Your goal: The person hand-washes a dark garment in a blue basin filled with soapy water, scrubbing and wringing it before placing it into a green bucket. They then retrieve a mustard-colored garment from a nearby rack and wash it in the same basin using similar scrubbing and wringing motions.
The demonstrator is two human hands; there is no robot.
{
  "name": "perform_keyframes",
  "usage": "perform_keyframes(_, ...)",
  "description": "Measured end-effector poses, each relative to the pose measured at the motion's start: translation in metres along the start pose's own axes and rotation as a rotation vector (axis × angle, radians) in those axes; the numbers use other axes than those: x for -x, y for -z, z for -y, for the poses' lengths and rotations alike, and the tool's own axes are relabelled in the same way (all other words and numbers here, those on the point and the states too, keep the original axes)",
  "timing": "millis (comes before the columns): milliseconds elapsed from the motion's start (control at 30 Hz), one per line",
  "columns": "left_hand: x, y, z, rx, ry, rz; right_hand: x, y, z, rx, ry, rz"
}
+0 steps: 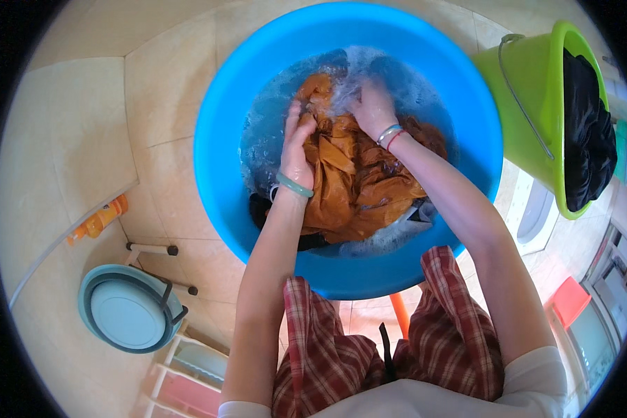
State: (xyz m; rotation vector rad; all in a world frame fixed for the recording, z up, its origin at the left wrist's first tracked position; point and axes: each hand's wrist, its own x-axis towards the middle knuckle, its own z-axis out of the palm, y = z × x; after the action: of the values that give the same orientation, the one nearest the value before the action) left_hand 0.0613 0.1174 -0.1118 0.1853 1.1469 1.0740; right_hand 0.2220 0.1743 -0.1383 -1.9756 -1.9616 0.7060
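Observation:
A wet orange-brown garment (pixel 338 209) lies bunched in soapy water inside a big blue tub (pixel 219 146). My left hand (pixel 298 153), with a pale green bangle at its wrist, rests along the garment's left side, fingers stretched and apart. Further right and a little farther away, my right hand (pixel 375 111) is at the garment's upper part, wearing a silver bangle and a red cord. Splashing water blurs its fingers, so their grip does not show. Dark cloth (pixel 312 242) shows beneath the garment's near left edge.
A lime green bucket (pixel 526 104) holding black cloth (pixel 585 132) leans open-side right beside the tub. At the lower left are light blue basins (pixel 129 317) and a pale rack (pixel 161 373). An orange bottle (pixel 101 219) is by the left wall. A red plastic piece (pixel 570 301) is at the right.

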Motion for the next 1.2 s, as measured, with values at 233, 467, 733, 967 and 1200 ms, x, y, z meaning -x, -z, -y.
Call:
perform_keyframes(233, 0.026, -0.018, -0.016, 0.336, 0.062, 0.137, 0.111, 0.045, 0.082, -0.200, 0.693, 0.223)
perform_keyframes(467, 0.044, -0.014, -0.007, 0.312, 0.036, -0.010, 0.102, 0.036, 0.114, -0.165, 0.879, 0.087)
perform_keyframes(733, 0.035, -0.020, 0.013, 0.249, 0.181, -0.263, 0.034, -0.007, 0.065, -0.251, 0.376, 0.061)
perform_keyframes(967, 0.051, 0.007, -0.008, 0.347, 0.258, 0.003, 0.121, 0.025, 0.116, -0.251, 0.744, 0.093)
perform_keyframes(1200, 0.048, -0.013, 0.020, 0.322, 0.254, -0.300, 0.045, -0.014, 0.049, -0.142, 0.406, 0.056)
